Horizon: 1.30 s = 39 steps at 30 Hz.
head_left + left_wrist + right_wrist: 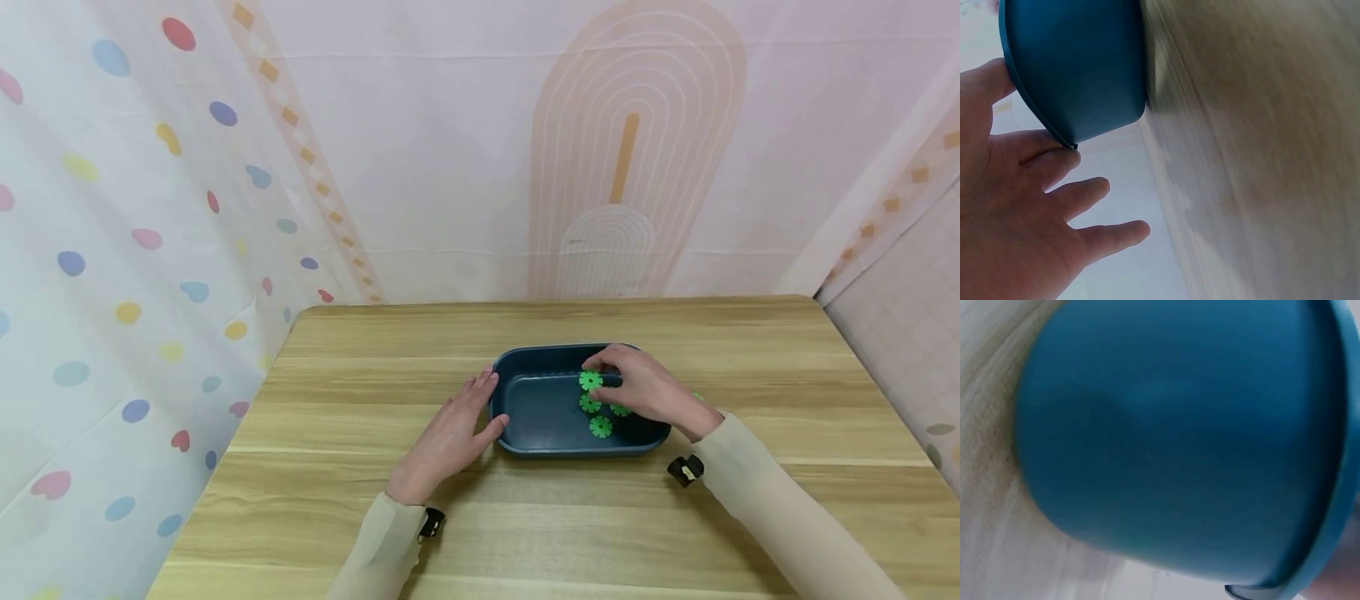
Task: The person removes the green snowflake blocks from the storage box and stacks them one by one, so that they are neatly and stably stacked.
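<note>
A dark blue rectangular tray (540, 417) stands on the table. My left hand (453, 429) rests against its left end, thumb and fingers spread with the fingertips at the rim; the left wrist view shows the tray's outer wall (1079, 69) beside these fingers. Over the right half of the tray, my right hand (637, 385) pinches a green notched disc (591, 381) between thumb and index finger. Several similar discs lie inside, among them a green disc (601, 427) near the front wall. The right wrist view is mostly filled by the tray's outside wall (1166, 444).
Just right of the tray, another green piece (697, 397) shows partly behind my right wrist. The wooden table (360, 375) runs back to a patterned curtain (450, 167), with a spotted curtain (150, 333) along its left side.
</note>
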Available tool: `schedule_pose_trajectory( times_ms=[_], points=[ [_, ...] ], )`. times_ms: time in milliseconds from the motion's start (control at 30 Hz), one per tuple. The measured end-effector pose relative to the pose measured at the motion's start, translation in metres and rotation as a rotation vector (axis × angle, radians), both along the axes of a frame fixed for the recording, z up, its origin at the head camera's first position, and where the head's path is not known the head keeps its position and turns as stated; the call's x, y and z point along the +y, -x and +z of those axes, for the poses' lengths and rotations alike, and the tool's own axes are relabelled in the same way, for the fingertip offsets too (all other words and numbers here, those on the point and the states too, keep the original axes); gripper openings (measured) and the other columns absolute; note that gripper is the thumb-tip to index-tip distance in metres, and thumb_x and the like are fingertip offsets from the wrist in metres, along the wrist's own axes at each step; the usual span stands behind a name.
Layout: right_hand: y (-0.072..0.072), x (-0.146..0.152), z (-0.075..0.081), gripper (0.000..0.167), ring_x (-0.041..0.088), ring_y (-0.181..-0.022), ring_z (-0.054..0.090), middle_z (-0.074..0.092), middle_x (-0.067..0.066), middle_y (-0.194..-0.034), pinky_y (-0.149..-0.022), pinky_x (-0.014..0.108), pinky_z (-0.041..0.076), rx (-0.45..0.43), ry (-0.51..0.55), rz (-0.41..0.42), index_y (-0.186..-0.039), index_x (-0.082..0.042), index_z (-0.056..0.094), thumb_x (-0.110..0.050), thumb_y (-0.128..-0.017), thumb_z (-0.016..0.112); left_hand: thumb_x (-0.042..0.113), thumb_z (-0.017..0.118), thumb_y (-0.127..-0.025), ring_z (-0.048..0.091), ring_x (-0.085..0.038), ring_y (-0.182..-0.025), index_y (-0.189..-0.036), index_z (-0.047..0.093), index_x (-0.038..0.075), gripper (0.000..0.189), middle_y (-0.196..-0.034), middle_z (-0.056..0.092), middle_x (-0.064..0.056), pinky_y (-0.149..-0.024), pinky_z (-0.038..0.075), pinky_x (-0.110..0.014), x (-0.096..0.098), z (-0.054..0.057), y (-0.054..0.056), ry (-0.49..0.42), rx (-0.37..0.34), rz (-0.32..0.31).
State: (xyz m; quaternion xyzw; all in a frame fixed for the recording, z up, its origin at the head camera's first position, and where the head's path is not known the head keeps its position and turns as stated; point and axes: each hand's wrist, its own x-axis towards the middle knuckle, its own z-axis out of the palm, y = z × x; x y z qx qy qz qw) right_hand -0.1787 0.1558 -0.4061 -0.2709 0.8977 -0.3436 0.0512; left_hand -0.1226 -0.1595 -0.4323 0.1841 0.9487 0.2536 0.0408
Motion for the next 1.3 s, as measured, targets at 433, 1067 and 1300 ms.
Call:
schedule_pose_trajectory(
  times_ms=[433,1067,1300],
  points=[
    [-0.008,0.009,0.003,0.032,0.032,-0.105,0.064,0.068,0.007,-0.114,-0.091,0.051,0.056,0.027,0.074,-0.024,-0.12,-0.003,0.072,-0.009,-0.09,0.081,0.04,0.057,-0.107,0.024,-0.034,-0.155,-0.162,0.032,0.004,0.07,-0.171,0.023,-0.009,-0.117,0.03,-0.066,0.0,0.0,0.001,0.005,0.003,0.003],
    [-0.014,0.033,0.008,0.033,0.031,-0.099,0.062,0.068,0.002,-0.106,-0.087,0.05,0.054,0.081,0.087,-0.089,-0.119,-0.005,0.073,-0.016,-0.089,0.084,0.04,0.055,-0.108,0.022,-0.035,-0.156,-0.162,0.032,0.003,0.07,-0.171,0.023,-0.009,-0.118,0.029,-0.065,0.0,0.0,0.001,0.002,0.004,0.005],
    [-0.017,0.04,0.012,0.034,0.028,-0.099,0.062,0.069,0.005,-0.11,-0.09,0.051,0.054,0.086,0.079,-0.104,-0.119,-0.004,0.073,-0.019,-0.09,0.083,0.041,0.056,-0.107,0.022,-0.034,-0.156,-0.162,0.032,0.003,0.071,-0.171,0.022,-0.009,-0.118,0.029,-0.065,0.0,0.001,0.0,0.005,0.004,0.003]
  ],
)
